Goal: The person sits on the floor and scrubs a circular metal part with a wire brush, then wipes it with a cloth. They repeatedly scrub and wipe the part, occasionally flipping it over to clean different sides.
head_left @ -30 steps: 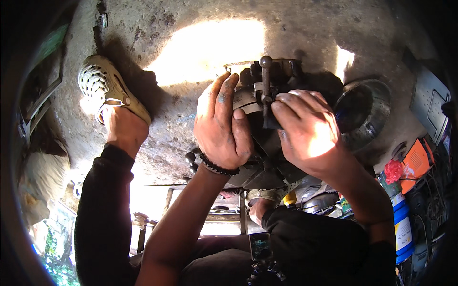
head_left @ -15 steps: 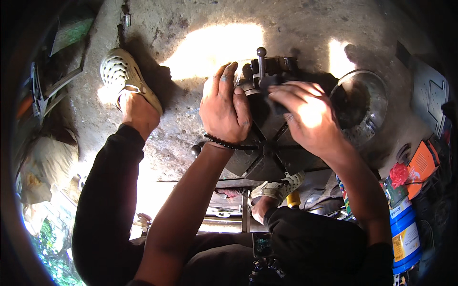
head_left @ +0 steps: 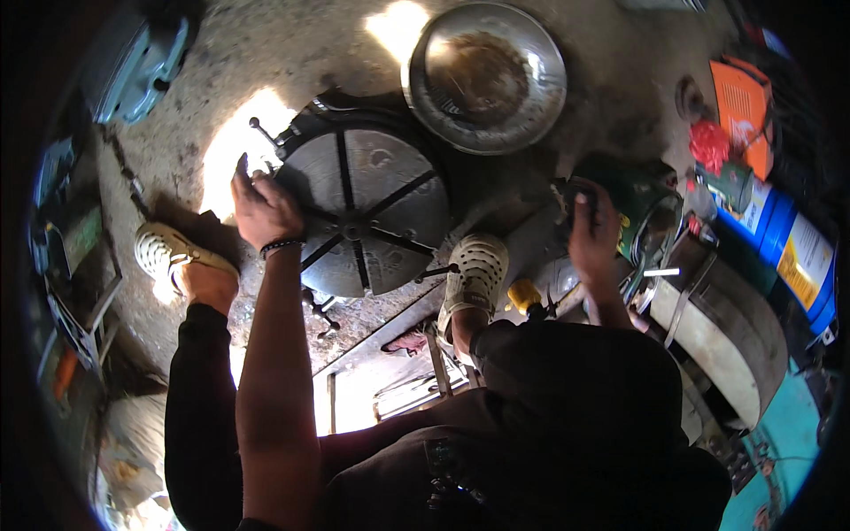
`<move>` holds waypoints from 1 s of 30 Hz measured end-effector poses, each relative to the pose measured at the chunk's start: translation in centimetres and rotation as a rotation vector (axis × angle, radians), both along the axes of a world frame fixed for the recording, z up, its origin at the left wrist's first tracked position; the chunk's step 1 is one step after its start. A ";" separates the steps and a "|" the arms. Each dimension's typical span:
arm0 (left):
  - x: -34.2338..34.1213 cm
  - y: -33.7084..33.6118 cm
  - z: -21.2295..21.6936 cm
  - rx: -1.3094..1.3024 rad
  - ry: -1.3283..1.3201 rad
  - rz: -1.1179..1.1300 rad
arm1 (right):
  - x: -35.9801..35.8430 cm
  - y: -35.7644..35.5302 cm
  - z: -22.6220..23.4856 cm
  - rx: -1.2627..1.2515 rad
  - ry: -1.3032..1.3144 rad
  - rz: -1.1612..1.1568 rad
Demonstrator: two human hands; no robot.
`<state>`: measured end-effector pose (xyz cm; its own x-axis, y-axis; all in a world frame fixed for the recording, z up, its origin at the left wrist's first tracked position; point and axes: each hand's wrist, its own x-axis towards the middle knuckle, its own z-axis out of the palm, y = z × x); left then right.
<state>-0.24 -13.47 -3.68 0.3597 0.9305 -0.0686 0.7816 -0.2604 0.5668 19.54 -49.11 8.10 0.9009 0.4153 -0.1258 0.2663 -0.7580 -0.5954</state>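
A round dark-metal rotary table (head_left: 372, 177) with slots running out from its centre lies flat on the floor, left of centre. My left hand (head_left: 267, 212), a black bead bracelet at the wrist, is at its left rim beside a ball-ended lever (head_left: 266, 137). The fingers there look apart, and their tips are partly in shadow. Away to the right, my right hand (head_left: 595, 232) is closed on a small dark object (head_left: 567, 192), its kind unclear. It is beside a dark green rounded container (head_left: 651, 199).
A shallow metal basin (head_left: 540, 106) with brown residue is behind the rotary table. On the right are an orange case (head_left: 742, 115), a blue bucket (head_left: 801, 257) and a curved metal housing (head_left: 739, 345). My clog-shod feet flank the rotary table; a yellow-handled tool (head_left: 524, 294) lies near the right one.
My right hand has left the rotary table's top and moved right, toward the green container. My left hand stays at the rim. The view has turned, showing more of the right side.
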 end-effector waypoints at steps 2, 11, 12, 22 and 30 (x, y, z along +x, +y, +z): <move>0.0 0.0 -1.5 0.034 0.028 -0.039 | -0.2 -3.4 -3.8 -0.134 -0.230 0.121; -0.5 0.7 -1.0 0.083 0.109 -0.130 | -3.9 -6.8 -9.1 -0.492 0.117 0.171; 0.0 0.3 -0.6 0.053 0.093 -0.107 | -3.7 -7.3 -9.6 -0.492 0.047 0.141; -0.6 0.8 -1.2 0.075 0.104 -0.115 | -2.1 -6.8 -9.6 -0.526 0.073 0.337; -0.3 0.4 -0.9 0.068 0.109 -0.053 | -3.2 -4.7 -9.7 -0.459 -0.288 0.291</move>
<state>-0.50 -13.08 -4.56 0.4026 0.9141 -0.0476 0.8218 -0.3381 0.4585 16.34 -53.80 -1.62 0.7834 0.6101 -0.1187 0.6021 -0.7923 -0.0987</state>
